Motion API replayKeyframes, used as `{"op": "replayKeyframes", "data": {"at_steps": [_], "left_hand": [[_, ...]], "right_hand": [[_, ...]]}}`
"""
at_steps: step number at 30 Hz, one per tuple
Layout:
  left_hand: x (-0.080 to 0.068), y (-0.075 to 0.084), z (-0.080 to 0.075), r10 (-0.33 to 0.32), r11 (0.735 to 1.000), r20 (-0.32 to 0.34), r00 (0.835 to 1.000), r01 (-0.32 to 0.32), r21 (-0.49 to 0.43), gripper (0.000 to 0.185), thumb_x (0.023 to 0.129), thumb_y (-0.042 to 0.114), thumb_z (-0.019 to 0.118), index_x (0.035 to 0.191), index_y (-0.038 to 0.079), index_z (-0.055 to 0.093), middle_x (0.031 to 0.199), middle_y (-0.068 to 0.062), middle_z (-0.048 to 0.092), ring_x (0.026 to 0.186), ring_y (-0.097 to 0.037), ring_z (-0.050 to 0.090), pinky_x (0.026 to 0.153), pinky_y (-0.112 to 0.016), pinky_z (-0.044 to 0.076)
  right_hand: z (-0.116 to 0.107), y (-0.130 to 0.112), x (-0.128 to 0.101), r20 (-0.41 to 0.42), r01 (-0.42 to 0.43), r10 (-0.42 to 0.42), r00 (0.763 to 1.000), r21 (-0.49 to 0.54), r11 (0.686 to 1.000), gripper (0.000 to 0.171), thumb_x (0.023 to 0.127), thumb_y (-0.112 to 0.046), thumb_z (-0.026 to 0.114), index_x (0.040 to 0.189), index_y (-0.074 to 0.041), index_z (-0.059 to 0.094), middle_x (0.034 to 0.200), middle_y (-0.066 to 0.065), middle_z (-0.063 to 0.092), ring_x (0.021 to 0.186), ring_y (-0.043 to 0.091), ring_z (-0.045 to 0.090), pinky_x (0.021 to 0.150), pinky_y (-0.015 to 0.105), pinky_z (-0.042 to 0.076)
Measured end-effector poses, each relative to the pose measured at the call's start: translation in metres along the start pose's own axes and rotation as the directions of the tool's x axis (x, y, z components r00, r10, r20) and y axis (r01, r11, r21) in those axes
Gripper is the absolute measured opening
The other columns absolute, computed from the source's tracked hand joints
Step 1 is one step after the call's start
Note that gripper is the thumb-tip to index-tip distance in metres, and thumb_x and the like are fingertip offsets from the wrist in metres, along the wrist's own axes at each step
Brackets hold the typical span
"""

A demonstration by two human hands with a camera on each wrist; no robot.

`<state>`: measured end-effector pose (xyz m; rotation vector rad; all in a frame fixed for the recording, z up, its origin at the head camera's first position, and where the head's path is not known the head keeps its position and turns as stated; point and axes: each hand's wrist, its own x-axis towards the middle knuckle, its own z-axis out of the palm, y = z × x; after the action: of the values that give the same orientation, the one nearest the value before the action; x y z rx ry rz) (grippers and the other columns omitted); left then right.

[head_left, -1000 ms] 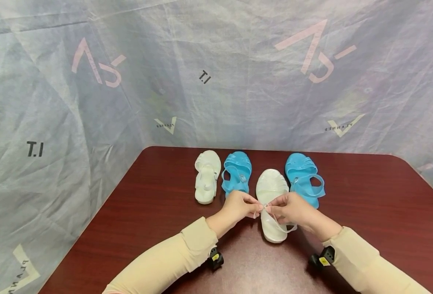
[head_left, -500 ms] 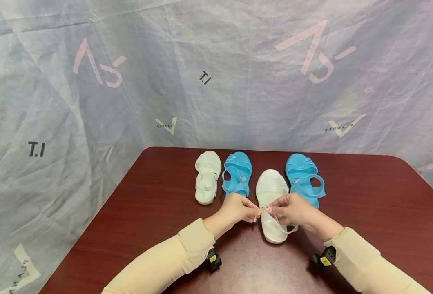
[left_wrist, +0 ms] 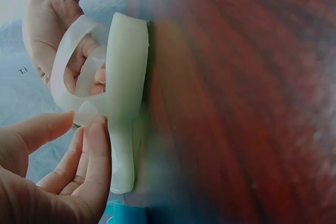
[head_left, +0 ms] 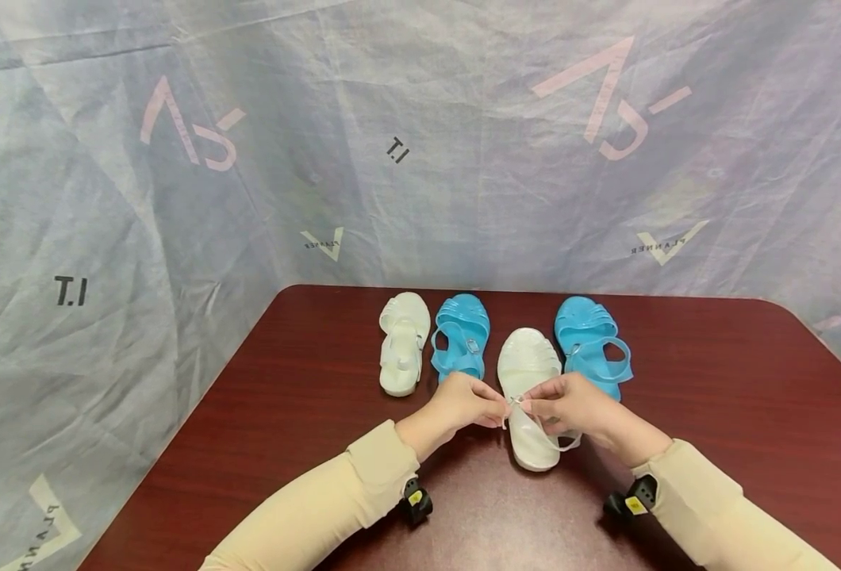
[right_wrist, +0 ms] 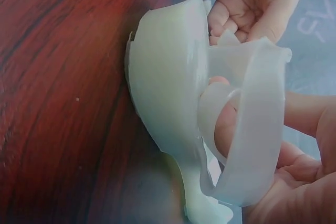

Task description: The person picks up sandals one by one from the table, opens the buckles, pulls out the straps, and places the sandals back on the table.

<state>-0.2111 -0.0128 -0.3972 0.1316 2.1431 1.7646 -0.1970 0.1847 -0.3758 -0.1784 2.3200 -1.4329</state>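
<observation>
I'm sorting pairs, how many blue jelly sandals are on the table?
2. One blue jelly sandal sits between the two white plastic sandals; the other blue one lies at the row's right end. None seem hidden.

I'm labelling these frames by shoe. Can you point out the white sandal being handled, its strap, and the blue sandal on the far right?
white sandal (head_left: 526, 361): head view, toe end.
strap (right_wrist: 260, 129): right wrist view, outer band.
blue sandal (head_left: 582, 323): head view, toe cap.

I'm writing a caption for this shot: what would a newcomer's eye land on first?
Probably the two hands meeting at the table's middle: the left hand and right hand both pinch the thin strap of a white sandal lying on the dark red table. Behind them lie two bright blue sandals and another white sandal, all in a row.
</observation>
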Motion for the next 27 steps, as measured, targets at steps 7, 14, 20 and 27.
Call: {"op": "replayKeyframes", "data": {"at_steps": [7,14,20,27], "left_hand": [[0.005,0.003,-0.002,0.013,1.000,-0.012,1.000,-0.013,-0.006,0.011,0.077,0.000,0.076,0.085,-0.007,0.075,0.068,-0.006,0.068,0.059,-0.011,0.063,0.064,-0.029,0.059],[0.007,0.006,-0.002,0.015,1.000,-0.020,1.000,-0.015,-0.007,0.011,0.078,0.000,0.075,0.086,-0.007,0.075,0.069,-0.007,0.069,0.059,-0.010,0.062,0.065,-0.029,0.059],[0.009,0.010,0.004,0.009,1.000,-0.045,0.999,-0.010,-0.014,0.010,0.079,-0.003,0.074,0.087,-0.009,0.074,0.070,-0.008,0.068,0.059,-0.010,0.060,0.066,-0.030,0.059],[0.012,0.008,0.008,0.004,1.000,-0.041,0.999,-0.004,0.003,0.009,0.079,-0.003,0.074,0.086,-0.009,0.074,0.071,-0.010,0.069,0.058,-0.010,0.061,0.065,-0.029,0.059]], "right_hand": [[0.001,0.000,0.001,0.007,0.011,-0.011,1.000,0.017,1.000,0.033,0.090,-0.018,0.069,0.112,0.008,0.068,0.095,0.008,0.073,0.082,0.016,0.067,0.076,0.041,0.059],[0.003,0.000,0.002,0.006,0.033,-0.034,0.999,0.026,0.999,0.033,0.091,-0.016,0.069,0.112,0.010,0.068,0.094,0.009,0.073,0.082,0.015,0.067,0.076,0.040,0.059],[0.000,0.001,0.002,0.006,0.038,-0.038,0.999,0.026,0.999,0.034,0.091,-0.015,0.068,0.112,0.011,0.067,0.096,0.012,0.074,0.083,0.016,0.068,0.077,0.041,0.059],[0.001,0.005,0.001,-0.021,0.018,-0.018,1.000,0.011,1.000,0.036,0.091,-0.016,0.068,0.114,0.012,0.066,0.097,0.014,0.073,0.082,0.018,0.070,0.076,0.040,0.059]]}}
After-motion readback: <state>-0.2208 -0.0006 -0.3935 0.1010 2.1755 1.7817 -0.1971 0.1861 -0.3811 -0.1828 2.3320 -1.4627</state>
